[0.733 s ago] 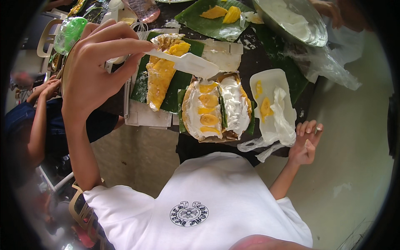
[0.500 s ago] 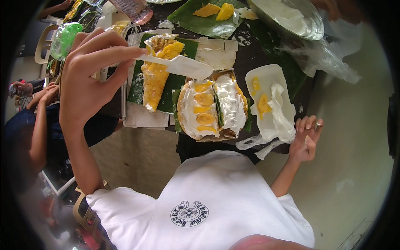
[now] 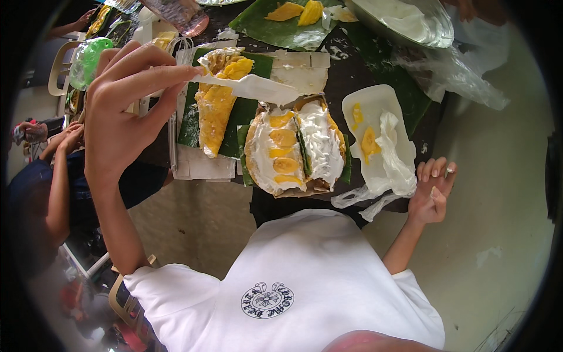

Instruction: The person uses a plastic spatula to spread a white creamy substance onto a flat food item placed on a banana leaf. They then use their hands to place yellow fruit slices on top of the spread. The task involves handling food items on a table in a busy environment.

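My left hand [image 3: 132, 108] is closed on the handle of a white spatula [image 3: 264, 90], pinched between thumb and fingers. The blade hovers over the upper edge of a split round cake [image 3: 258, 154]. White cream covers both halves; the left one also carries a row of yellow fruit slices [image 3: 283, 138]. A strip of green leaf stands between the halves. My right hand [image 3: 431, 190], with loosely bent fingers apart and dabs of cream on them, holds nothing and rests at the table's right edge. Beside it lies a white foam tray [image 3: 358, 102] with a banana slice [image 3: 369, 142] and a crumpled plastic bag [image 3: 390, 155].
A cream-topped rolled yellow crepe [image 3: 214, 111] lies on a banana leaf [image 3: 190, 120] at left. Mango pieces [image 3: 309, 13] sit on another leaf at the back. A metal bowl of cream [image 3: 431, 32] and clear plastic [image 3: 446, 73] are back right. Another person's arms [image 3: 58, 176] are at far left.
The view has shifted slightly, and the table things appear a little further left. The spatula's blade is turned more edge-on. Both hands stay nearly in place.
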`<action>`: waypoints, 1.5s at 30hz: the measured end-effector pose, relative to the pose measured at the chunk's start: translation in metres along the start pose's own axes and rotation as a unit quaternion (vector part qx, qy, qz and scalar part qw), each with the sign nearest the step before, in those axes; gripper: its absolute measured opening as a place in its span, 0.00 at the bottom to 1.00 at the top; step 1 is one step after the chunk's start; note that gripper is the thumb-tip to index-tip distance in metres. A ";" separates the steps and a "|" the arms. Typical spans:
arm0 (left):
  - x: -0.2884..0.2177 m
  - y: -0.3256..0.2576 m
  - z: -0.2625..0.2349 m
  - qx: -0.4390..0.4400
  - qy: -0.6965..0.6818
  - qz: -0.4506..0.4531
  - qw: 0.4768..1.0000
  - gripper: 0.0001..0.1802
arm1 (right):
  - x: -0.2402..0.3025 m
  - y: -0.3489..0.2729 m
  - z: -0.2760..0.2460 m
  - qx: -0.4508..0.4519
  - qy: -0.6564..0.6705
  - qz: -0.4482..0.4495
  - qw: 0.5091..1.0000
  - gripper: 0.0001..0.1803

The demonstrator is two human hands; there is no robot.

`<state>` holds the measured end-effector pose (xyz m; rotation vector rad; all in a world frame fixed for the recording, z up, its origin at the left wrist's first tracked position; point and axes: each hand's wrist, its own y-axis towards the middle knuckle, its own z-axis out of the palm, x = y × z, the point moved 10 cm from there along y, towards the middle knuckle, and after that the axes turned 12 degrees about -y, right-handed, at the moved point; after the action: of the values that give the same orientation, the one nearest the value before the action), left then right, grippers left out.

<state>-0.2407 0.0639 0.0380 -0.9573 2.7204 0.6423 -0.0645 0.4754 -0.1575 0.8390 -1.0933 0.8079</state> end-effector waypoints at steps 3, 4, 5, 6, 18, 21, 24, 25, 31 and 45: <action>0.003 0.000 -0.001 -0.014 -0.007 -0.003 1.000 0.15 | 0.001 0.000 0.000 -0.001 0.005 0.000 1.000 0.33; 0.005 0.000 0.000 -0.016 -0.013 -0.007 1.000 0.15 | 0.001 0.000 0.000 0.000 0.007 0.000 1.000 0.33; 0.006 0.000 0.001 -0.018 -0.020 -0.010 1.000 0.15 | 0.001 0.000 0.000 0.001 0.010 0.000 1.000 0.33; 0.008 0.001 0.002 -0.020 -0.028 -0.014 0.999 0.15 | 0.001 0.000 0.000 0.002 0.012 0.000 1.000 0.33; 0.004 0.013 0.010 -0.003 -0.014 -0.016 1.000 0.14 | 0.000 0.000 0.000 0.011 0.016 -0.001 1.000 0.34; -0.005 0.021 0.011 -0.009 -0.015 0.003 1.000 0.14 | 0.002 0.000 0.000 0.008 0.018 0.000 1.000 0.34; -0.019 0.034 0.012 -0.032 -0.030 0.004 0.999 0.14 | 0.003 0.000 0.002 0.003 0.028 0.001 1.000 0.34; -0.026 0.039 0.014 -0.045 -0.032 0.011 0.998 0.14 | 0.002 0.001 0.002 0.002 0.032 0.001 0.999 0.34; -0.054 0.070 0.030 -0.090 0.000 0.056 0.994 0.16 | 0.000 0.000 -0.005 0.003 0.033 0.006 0.999 0.33; 0.003 0.095 0.051 -0.203 0.054 0.073 0.975 0.19 | -0.004 -0.001 -0.007 -0.003 0.043 0.022 0.999 0.35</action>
<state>-0.3011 0.1518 0.0237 -0.8986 2.8320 1.2448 -0.0617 0.4805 -0.1633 0.7700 -1.0401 0.8682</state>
